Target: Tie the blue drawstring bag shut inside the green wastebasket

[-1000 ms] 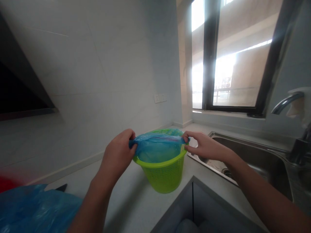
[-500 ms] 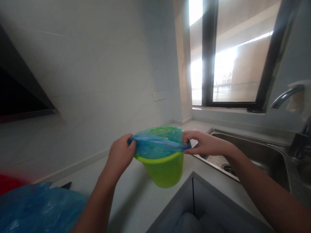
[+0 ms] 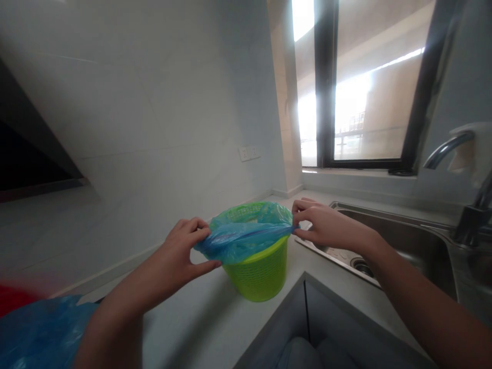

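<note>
A green plastic basket (image 3: 259,279) with a mesh wall stands on the counter. Over its rim lies a thin blue plastic bag (image 3: 240,238), folded outward at the front and lining the inside. My left hand (image 3: 188,246) is at the basket's left side, thumb and fingers spread apart around the bag's edge and touching it. On the right, my right hand (image 3: 309,220) pinches the bag's edge between thumb and fingers, pulling a fold taut. What lies inside the basket is mostly hidden by the bag.
A steel sink (image 3: 415,251) with a faucet (image 3: 449,148) is to the right. More blue plastic (image 3: 42,333) and a blurred red thing (image 3: 17,300) are at lower left. The counter (image 3: 200,312) ends at a corner in front of me, and a wall with sockets (image 3: 249,153) rises behind.
My left hand has loosened its pinch, its fingers spreading and its thumb dropping lower. The bag's left part now hangs further over the rim. My right hand keeps its pinch.
</note>
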`<action>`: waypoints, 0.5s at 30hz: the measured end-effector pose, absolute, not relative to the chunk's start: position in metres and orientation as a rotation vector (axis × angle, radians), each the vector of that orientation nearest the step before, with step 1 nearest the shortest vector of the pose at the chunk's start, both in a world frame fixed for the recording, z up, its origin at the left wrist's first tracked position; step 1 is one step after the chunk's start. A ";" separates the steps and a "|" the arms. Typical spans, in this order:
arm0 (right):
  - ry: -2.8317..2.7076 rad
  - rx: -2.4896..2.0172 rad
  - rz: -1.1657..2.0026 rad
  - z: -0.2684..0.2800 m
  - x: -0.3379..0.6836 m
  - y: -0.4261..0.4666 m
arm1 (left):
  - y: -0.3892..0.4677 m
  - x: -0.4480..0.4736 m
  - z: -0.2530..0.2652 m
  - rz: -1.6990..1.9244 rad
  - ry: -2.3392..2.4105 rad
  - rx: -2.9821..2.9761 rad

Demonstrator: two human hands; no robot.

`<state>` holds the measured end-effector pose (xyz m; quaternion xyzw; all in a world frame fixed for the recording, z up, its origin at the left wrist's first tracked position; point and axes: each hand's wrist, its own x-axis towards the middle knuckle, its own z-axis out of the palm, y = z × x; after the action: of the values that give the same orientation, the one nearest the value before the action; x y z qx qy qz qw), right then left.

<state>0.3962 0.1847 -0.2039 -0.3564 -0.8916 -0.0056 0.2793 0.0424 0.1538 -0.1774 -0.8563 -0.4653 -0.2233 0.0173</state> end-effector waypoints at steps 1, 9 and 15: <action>-2.396 -0.953 -0.015 -0.203 0.394 0.182 | 0.149 0.045 -0.177 -0.638 -1.452 -2.611; -2.430 -0.902 0.040 -0.206 0.374 0.167 | 0.150 0.086 -0.187 -0.418 -1.843 -2.148; -2.544 -1.110 0.013 -0.214 0.373 0.161 | 0.141 0.078 -0.189 -0.446 -1.845 -2.226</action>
<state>0.3732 0.1607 -0.2143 -0.3933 -0.9012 0.0045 0.1821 0.0780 0.1409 -0.1886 -0.7565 -0.6270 -0.1517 0.1077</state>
